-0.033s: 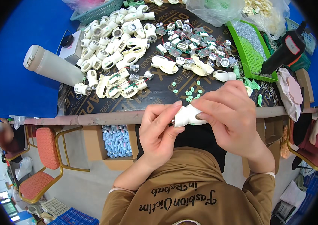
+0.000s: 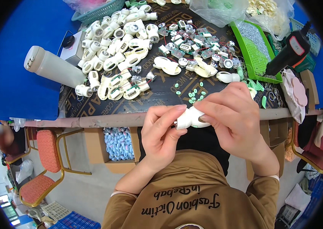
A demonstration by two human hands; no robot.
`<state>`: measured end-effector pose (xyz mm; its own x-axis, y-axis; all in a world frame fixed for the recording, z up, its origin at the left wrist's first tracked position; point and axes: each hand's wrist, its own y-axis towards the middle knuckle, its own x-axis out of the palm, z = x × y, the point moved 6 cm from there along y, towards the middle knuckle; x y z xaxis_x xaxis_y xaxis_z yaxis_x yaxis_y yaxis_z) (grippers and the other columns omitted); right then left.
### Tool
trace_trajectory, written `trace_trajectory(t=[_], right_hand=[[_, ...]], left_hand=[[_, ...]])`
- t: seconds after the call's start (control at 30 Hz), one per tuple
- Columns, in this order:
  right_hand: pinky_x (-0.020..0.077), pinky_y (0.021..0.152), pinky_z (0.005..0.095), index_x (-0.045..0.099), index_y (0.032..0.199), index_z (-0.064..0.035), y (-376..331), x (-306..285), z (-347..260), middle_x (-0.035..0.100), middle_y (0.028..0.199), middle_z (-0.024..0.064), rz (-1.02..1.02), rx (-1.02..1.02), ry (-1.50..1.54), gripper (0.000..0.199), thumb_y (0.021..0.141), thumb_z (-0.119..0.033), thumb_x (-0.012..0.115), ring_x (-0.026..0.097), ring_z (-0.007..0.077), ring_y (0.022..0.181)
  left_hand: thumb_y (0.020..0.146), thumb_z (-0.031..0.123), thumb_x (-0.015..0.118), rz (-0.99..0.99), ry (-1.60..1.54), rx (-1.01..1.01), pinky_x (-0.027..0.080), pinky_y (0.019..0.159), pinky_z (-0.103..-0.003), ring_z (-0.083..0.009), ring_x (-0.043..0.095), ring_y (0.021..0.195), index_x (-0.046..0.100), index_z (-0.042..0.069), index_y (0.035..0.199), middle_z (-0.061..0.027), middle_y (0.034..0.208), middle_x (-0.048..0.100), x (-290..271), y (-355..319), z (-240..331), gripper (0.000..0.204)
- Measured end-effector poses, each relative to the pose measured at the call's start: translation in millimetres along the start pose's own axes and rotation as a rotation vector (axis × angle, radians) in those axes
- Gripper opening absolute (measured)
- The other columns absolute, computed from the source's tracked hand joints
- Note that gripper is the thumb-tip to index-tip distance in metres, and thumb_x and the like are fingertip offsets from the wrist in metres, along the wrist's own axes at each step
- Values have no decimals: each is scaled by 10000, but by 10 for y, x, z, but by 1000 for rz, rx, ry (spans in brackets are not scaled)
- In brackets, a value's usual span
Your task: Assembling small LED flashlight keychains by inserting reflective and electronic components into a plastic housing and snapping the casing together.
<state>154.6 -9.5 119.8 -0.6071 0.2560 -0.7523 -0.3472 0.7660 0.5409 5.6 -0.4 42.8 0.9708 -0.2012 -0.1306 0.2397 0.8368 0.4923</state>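
Note:
Just past the table's near edge, a small white plastic flashlight point(image 2: 186, 119) lies crosswise between my two hands. My left hand point(image 2: 160, 131) pinches its round head between thumb and fingers. Closed on the other end, my right hand point(image 2: 234, 119) hides part of the body with its fingertips. Small green oval buttons point(image 2: 194, 92) are scattered on the table just beyond my hands. Farther out lie white flashlight shells point(image 2: 167, 66), and another small white flashlight point(image 2: 228, 77) rests near my right hand.
A heap of white flashlight parts point(image 2: 112, 49) covers the left, beside a pale bottle point(image 2: 53, 65). Circuit boards with reflectors point(image 2: 192, 44) fill the middle. At right are a green tray point(image 2: 250, 57) of small metal pieces and a black power screwdriver point(image 2: 289, 51).

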Motion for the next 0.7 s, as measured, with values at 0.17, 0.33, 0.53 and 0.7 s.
trace_trajectory(t=[0.17, 0.33, 0.53, 0.7], right_hand=[[431, 672, 344, 614, 988, -65, -20, 74, -21, 584, 904, 76, -70, -5, 133, 372, 641, -146, 722, 556, 238, 746], [474, 672, 336, 561, 1071, -39, -108, 219, -36, 545, 964, 109, -47, -34, 171, 392, 692, -84, 652, 565, 267, 780], [488, 643, 327, 558, 1039, -3, -142, 237, -67, 538, 936, 122, 52, -116, 184, 326, 714, -14, 580, 574, 260, 757], [489, 641, 328, 556, 1026, 7, -137, 213, -95, 534, 918, 124, 82, -128, 165, 315, 712, -15, 581, 574, 264, 752]], left_hand=[[767, 50, 655, 142, -77, 39, 487, 745, -289, -201, 571, 847, 581, -12, 1077, -123, 1016, 564, -30, 61, 76, 326], [816, 182, 639, 28, 129, 260, 490, 778, -320, -271, 604, 923, 574, -32, 1056, -180, 1031, 589, -18, 101, 149, 328], [829, 296, 617, 25, 243, 411, 502, 736, -321, -276, 608, 860, 561, -51, 1049, -177, 984, 591, -1, 92, 191, 414], [843, 352, 578, 28, 305, 516, 516, 677, -318, -270, 609, 823, 544, -54, 1061, -178, 957, 591, 0, 91, 226, 462]])
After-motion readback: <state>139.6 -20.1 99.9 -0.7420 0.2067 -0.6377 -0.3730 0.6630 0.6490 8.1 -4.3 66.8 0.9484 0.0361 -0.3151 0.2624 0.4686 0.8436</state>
